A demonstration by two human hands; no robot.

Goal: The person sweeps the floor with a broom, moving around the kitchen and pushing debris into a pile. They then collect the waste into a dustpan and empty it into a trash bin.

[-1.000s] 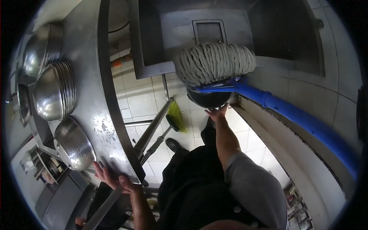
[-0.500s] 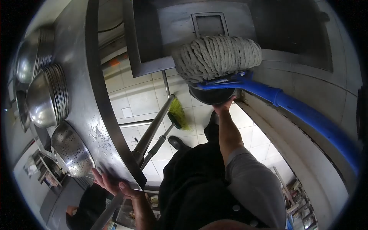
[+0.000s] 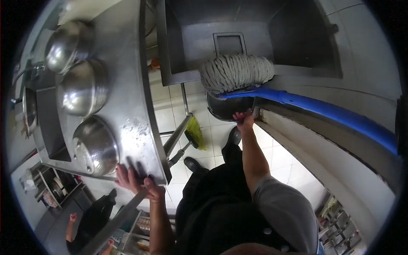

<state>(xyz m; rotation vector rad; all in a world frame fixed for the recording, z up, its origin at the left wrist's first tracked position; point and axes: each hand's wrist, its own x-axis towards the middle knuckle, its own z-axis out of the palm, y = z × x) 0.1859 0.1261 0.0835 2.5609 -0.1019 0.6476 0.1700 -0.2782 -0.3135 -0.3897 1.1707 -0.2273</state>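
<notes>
My right hand [image 3: 243, 119] is closed on the near rim of a dark round vessel [image 3: 229, 111]. It sits below the front edge of a steel sink [image 3: 180, 77]; its depth and contents do not show clearly. Above the vessel, a grey string mop head [image 3: 238, 74] rests against the sink's edge, its blue handle [image 3: 323, 108] running off to the right. My left hand [image 3: 135, 180] lies on the corner of a steel table [image 3: 144, 140], fingers apart, holding nothing. A perforated steel colander [image 3: 97, 146] is just beyond those fingertips.
Stacked steel bowls [image 3: 83, 89] and another bowl [image 3: 68, 46] stand on the table. A broom with green bristles [image 3: 195, 134] is on the tiled floor between table and sink. A low ledge [image 3: 314, 146] runs along my right. Another person [image 3: 91, 223] is at lower left.
The view has shifted, showing more of the table and sink basin. The vessel sits a little further left in view, still gripped by my right hand. My left hand stays at the table corner.
</notes>
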